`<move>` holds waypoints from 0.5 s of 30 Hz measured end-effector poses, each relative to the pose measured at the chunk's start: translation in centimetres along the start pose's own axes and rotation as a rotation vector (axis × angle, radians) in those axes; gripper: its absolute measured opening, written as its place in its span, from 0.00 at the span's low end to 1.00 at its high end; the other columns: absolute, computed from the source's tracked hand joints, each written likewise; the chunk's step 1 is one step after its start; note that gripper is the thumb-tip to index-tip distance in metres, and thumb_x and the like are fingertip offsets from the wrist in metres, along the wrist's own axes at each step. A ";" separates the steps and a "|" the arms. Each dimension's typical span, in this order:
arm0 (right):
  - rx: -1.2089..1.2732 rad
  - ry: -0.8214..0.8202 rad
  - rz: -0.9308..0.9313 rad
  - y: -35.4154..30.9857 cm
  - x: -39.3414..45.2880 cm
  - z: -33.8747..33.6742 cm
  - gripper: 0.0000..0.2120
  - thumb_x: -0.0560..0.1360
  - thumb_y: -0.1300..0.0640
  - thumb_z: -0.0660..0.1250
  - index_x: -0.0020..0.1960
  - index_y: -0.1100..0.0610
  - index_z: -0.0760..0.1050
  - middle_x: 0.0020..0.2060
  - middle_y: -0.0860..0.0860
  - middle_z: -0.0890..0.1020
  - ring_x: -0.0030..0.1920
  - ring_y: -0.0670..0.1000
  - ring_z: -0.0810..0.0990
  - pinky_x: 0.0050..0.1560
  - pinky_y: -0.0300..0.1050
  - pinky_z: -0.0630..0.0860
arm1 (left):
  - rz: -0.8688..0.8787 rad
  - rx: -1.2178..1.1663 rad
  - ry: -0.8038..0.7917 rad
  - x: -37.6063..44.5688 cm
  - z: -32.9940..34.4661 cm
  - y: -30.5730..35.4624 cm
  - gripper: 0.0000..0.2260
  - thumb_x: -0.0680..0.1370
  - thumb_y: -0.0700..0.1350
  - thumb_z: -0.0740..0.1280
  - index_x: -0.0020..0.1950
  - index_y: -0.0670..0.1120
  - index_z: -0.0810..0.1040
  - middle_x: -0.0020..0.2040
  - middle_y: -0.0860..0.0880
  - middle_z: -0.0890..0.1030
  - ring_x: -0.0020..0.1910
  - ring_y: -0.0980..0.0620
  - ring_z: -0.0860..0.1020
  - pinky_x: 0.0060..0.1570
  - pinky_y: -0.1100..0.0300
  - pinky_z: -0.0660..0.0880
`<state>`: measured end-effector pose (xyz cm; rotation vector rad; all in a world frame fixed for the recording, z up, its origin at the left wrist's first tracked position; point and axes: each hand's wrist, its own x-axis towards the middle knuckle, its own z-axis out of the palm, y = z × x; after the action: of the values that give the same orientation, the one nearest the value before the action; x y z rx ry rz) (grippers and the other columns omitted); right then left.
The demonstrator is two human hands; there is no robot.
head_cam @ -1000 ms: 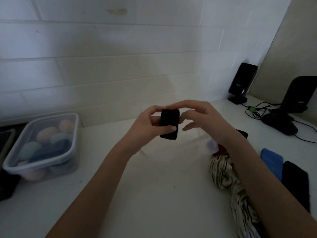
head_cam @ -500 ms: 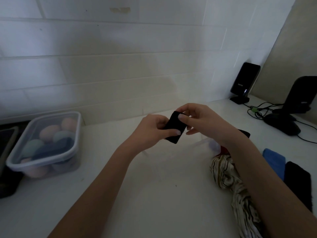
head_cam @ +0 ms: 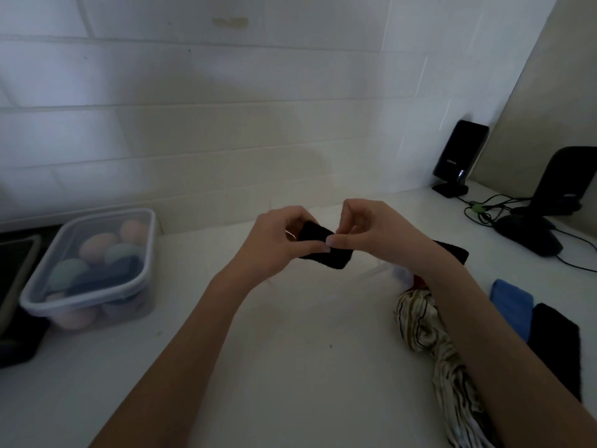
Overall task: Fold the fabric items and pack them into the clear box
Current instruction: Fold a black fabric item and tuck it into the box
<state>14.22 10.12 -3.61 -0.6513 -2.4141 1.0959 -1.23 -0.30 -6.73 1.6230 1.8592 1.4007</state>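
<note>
A small black fabric piece (head_cam: 324,245) is held above the white counter between both hands. My left hand (head_cam: 274,240) grips its left end and my right hand (head_cam: 365,231) pinches its upper right edge. A striped cream cloth (head_cam: 429,337) lies bunched on the counter under my right forearm. A blue folded cloth (head_cam: 510,305) and a black one (head_cam: 555,344) lie side by side at the right. Another black fabric piece (head_cam: 452,250) shows behind my right wrist. The clear box (head_cam: 93,270), lid on, stands at the left with pastel rounded items and dark fabric inside.
A black speaker (head_cam: 458,156) stands by the tiled wall at the back right. A second dark stand (head_cam: 562,182) with tangled cables (head_cam: 484,211) fills the right corner. A dark flat object (head_cam: 16,286) lies left of the box.
The black piece turned from upright to lying nearly flat and sank a little. My right hand shifted from covering its top to pinching its right edge.
</note>
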 end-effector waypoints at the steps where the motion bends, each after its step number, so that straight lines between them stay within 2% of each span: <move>1: 0.042 -0.028 0.017 0.0 0.0 0.1 0.12 0.67 0.57 0.76 0.38 0.58 0.72 0.29 0.45 0.80 0.33 0.47 0.79 0.35 0.38 0.76 | 0.007 0.007 -0.013 0.0 -0.1 0.0 0.09 0.65 0.43 0.77 0.41 0.48 0.79 0.35 0.54 0.80 0.34 0.58 0.79 0.38 0.61 0.77; 3: 0.121 -0.094 0.068 0.0 -0.3 0.3 0.09 0.69 0.57 0.74 0.43 0.55 0.74 0.32 0.48 0.83 0.37 0.51 0.83 0.40 0.44 0.81 | 0.025 0.052 -0.042 -0.2 -0.2 -0.1 0.07 0.67 0.44 0.76 0.40 0.49 0.79 0.35 0.56 0.80 0.33 0.62 0.77 0.36 0.68 0.74; 5: 0.177 -0.146 0.116 -0.1 -0.6 0.6 0.07 0.72 0.57 0.71 0.48 0.52 0.76 0.36 0.52 0.84 0.39 0.51 0.84 0.42 0.47 0.83 | 0.041 0.102 -0.038 -0.6 -0.1 0.0 0.05 0.68 0.46 0.75 0.39 0.51 0.80 0.35 0.56 0.79 0.35 0.62 0.76 0.36 0.72 0.71; 7: 0.244 -0.184 0.161 -0.4 -1.3 0.8 0.06 0.75 0.58 0.68 0.52 0.53 0.77 0.39 0.55 0.84 0.39 0.49 0.84 0.42 0.46 0.83 | 0.051 0.131 -0.017 -0.9 -0.1 0.1 0.03 0.70 0.47 0.74 0.39 0.50 0.80 0.34 0.56 0.79 0.36 0.60 0.75 0.36 0.72 0.69; 11: 0.372 -0.216 0.237 -0.7 -2.7 1.3 0.12 0.77 0.57 0.65 0.60 0.58 0.75 0.50 0.58 0.83 0.49 0.54 0.83 0.43 0.47 0.82 | 0.060 0.117 0.042 -1.4 0.1 0.5 0.06 0.70 0.47 0.73 0.38 0.46 0.80 0.32 0.51 0.79 0.34 0.56 0.75 0.33 0.70 0.68; 13: 0.385 -0.231 0.237 -0.9 -3.1 1.6 0.13 0.77 0.59 0.65 0.61 0.58 0.74 0.52 0.58 0.82 0.48 0.53 0.83 0.43 0.47 0.82 | 0.067 0.124 0.090 -1.8 0.2 0.7 0.06 0.69 0.48 0.74 0.38 0.47 0.80 0.30 0.50 0.77 0.32 0.56 0.73 0.32 0.69 0.67; 15: 0.371 -0.230 0.237 -1.0 -3.3 2.1 0.12 0.76 0.61 0.65 0.59 0.60 0.73 0.50 0.57 0.82 0.46 0.55 0.84 0.43 0.46 0.83 | 0.067 0.128 0.148 -2.3 0.4 0.9 0.07 0.70 0.48 0.73 0.40 0.46 0.78 0.29 0.51 0.76 0.30 0.56 0.71 0.31 0.68 0.66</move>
<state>15.53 6.45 -4.66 -0.7282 -2.2603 1.7490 0.29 -2.27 -7.01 1.6971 2.0331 1.4947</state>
